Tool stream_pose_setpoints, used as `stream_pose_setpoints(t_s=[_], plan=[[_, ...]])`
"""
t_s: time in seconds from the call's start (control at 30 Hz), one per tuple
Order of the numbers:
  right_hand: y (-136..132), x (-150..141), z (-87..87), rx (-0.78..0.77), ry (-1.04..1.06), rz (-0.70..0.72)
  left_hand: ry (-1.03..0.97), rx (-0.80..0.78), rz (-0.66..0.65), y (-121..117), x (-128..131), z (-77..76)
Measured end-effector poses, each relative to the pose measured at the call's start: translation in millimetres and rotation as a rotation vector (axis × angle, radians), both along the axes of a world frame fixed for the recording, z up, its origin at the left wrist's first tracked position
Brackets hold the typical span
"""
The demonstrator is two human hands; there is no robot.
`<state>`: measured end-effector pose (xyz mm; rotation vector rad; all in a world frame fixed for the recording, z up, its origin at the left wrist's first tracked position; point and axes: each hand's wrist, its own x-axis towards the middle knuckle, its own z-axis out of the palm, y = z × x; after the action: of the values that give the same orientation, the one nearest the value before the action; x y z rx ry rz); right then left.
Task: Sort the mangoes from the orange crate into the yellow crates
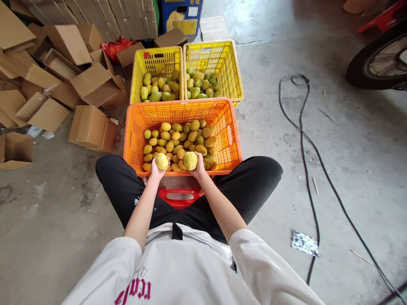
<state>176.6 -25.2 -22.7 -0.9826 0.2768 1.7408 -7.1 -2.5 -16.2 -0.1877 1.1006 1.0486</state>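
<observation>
An orange crate [229, 140] sits on the floor between my knees, holding several yellow-green fruits. My left hand [156, 170] is closed around one yellow fruit [162, 161] at the crate's near edge. My right hand [199, 169] grips a second, slightly larger yellow fruit [190, 160] beside it. Both fruits are held just above the pile. I sit on a low red stool [178, 197].
Two yellow crates [155, 59] [222, 55] with greener fruits stand behind the orange one. Cardboard boxes [92, 127] lie scattered at the left. A black cable [305, 140] runs over the concrete floor at the right, near a wheel [378, 59]. A foil scrap [304, 242] lies by the cable.
</observation>
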Motion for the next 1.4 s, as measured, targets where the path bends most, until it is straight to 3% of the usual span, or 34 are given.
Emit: stream_pose_setpoints(t_s=[0.23, 0.5, 0.73, 0.97, 1.17, 1.4], plan=[[0, 1, -3.8, 0.025, -0.01, 0.018, -0.014, -0.015, 0.011, 0, 1, -0.9], [0, 2, -8.3, 0.012, 0.01, 0.005, -0.018, 0.126, 0.029, -5, -2, -0.6], [0, 3, -12.3, 0.064, 0.057, 0.005, -0.002, 0.098, 0.006, -6, 0, -2.1], [2, 2, -10.3, 0.056, 0.046, 0.017, 0.094, -0.003, 0.094, -4, 0, 0.2], [1, -2, -11.6, 0.055, -0.015, 0.011, -0.015, 0.061, -0.016, -4, -2, 0.8], [2, -2, -12.7, 0.057, 0.014, -0.02, -0.045, 0.074, 0.007, -3, -2, 4.5]])
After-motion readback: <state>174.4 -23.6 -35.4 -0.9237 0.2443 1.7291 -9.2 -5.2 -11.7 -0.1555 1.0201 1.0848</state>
